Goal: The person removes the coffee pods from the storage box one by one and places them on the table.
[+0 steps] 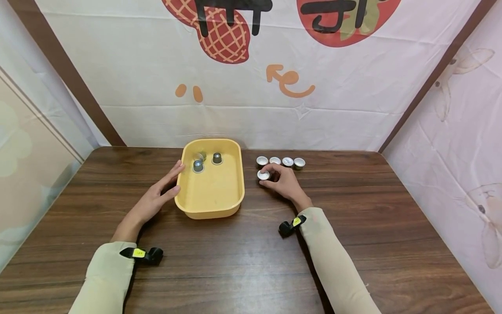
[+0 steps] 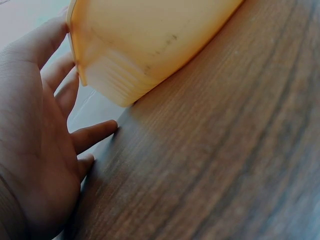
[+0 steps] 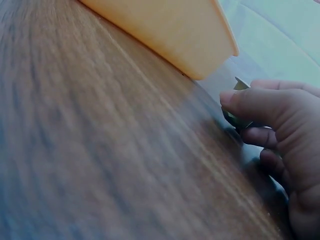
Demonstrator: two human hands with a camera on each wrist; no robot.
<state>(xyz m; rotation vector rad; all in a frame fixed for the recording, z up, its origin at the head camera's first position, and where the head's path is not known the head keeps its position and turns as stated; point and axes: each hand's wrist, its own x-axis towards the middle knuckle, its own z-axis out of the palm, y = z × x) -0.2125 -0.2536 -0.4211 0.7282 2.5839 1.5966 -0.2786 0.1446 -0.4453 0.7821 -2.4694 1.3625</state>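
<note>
My right hand (image 1: 283, 182) pinches a coffee capsule (image 1: 263, 175) between thumb and fingers, foil lid facing up. In the right wrist view the thumb (image 3: 250, 105) covers part of the dark capsule, low over the table. Just behind it, several more coffee capsules (image 1: 299, 163) stand in a row with silver lids up. My left hand (image 1: 154, 196) touches the left rim of a yellow tray (image 1: 209, 212), fingers extended. Inside the tray, towards the back, are a capsule (image 1: 198, 166) with its lid down, a second one (image 1: 217, 158) likewise, and a paler one (image 1: 200, 156) lying tilted.
Everything stands on a dark wood-grain table (image 1: 219, 270). A printed cloth backdrop (image 1: 251, 124) rises right behind the table's back edge, with more cloth on both sides. Each wrist wears a small black camera, one of them on the left sleeve (image 1: 113, 261).
</note>
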